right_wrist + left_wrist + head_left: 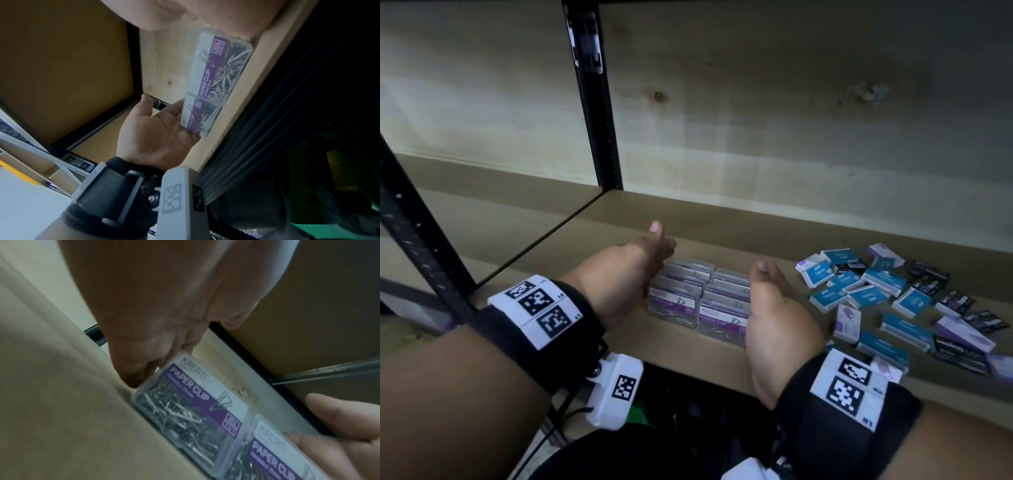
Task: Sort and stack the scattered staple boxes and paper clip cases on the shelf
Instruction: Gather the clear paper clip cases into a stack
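Several clear paper clip cases (698, 298) with purple labels stand upright in two rows side by side on the shelf (585, 246). My left hand (659, 248) lies flat against the left row's side, thumb raised, fingers (144, 368) straight and touching the front case (191, 404). My right hand (767, 284) stands edge-on against the right row's side, palm toward the cases (218, 73). The two hands bracket the block between them. A loose heap of blue, purple and black staple boxes (887, 291) lies to the right of my right hand.
A black upright post (592, 102) stands at the back left, and another black post (414, 233) at the front left. A pale wooden back wall (756, 120) closes the shelf. Bare board stretches behind the cases and to the left.
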